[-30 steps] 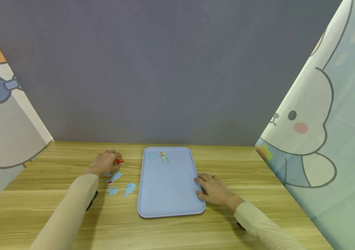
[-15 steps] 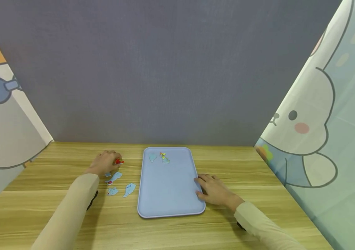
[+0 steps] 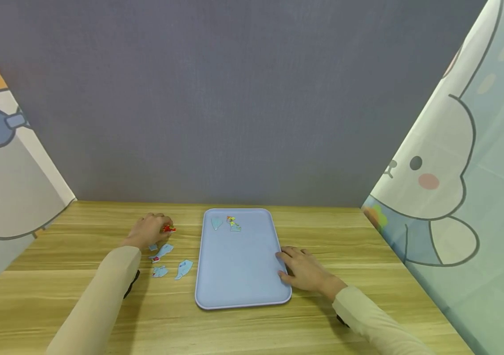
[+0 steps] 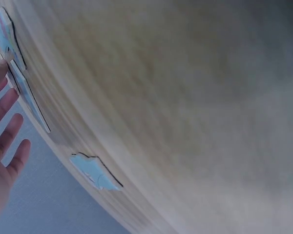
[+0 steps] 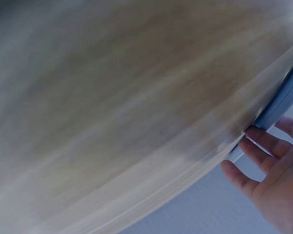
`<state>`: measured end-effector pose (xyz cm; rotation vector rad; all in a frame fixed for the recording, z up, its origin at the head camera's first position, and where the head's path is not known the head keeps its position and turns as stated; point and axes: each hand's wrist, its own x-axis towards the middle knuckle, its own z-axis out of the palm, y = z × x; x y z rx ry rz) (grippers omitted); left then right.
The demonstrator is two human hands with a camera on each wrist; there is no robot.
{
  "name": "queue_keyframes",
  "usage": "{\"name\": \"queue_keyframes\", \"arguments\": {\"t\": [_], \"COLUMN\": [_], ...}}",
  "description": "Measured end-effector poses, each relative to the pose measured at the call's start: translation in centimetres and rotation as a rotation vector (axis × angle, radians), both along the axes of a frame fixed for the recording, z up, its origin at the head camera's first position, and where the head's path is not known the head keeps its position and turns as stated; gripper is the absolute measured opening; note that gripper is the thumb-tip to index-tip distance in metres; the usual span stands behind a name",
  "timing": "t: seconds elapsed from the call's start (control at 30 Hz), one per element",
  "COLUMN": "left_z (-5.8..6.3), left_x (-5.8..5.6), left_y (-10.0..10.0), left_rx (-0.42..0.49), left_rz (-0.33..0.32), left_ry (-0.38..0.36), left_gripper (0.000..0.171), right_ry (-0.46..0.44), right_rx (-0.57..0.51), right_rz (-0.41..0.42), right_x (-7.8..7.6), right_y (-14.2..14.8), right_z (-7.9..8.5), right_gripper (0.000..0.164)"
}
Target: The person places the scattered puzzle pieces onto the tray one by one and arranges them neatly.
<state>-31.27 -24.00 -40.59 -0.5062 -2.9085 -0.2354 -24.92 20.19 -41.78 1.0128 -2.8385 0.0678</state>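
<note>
over the last second almost nothing changes: both hands keep their places, and the pieces lie as they did in the earlier frames. the left hand [image 3: 147, 230] stays low over the table [image 3: 207, 330], fingers bent down at the red piece [image 3: 169, 229], which shows just at the fingertips, on the side toward the tray [image 3: 240, 276]. whether the hand pinches this piece or only touches it, i cannot tell; in the left wrist view the other fingers spread loosely.

the same pale blue bits sit around that hand as before. the small bit [image 3: 153, 247] lies just on its near side, partly under the wrist's edge. next to it, a little farther toward the person, is the long bit [image 3: 165, 250] with a red patch at its near end. beyond that, nearer the person again, lies the ragged bit [image 3: 161, 271], and to its right, between hand and tray, the curved bit [image 3: 184, 269].

the right hand [image 3: 303, 270] has not moved either: it rests on the tray's right rim, fingers extended and apart, relaxed. the tray lies to this hand's left, in the same spot as before. at its far end, well apart from this hand, are the pointed bit [image 3: 217, 223] and the yellow piece [image 3: 234, 224], both unmoved.
</note>
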Motion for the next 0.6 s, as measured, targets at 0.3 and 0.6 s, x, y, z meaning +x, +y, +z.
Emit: {"name": "queue_keyframes", "arguments": {"t": [0.3,0.6], "left_z": [0.09,0.13], "left_x": [0.01,0.15], "left_y": [-0.08,-0.07], "left_rx": [0.014,0.013], "left_rz": [-0.006,-0.019], "left_ry": [-0.014,0.004], "left_gripper": [0.025,0.025], "right_ry": [-0.019,-0.022], "right_rx": [-0.003,0.003], "right_rz": [-0.003,0.001], "right_x": [0.09,0.02], "right_y": [0.02,0.06], "right_z": [0.16,0.12], "right_gripper": [0.050,0.050]}}
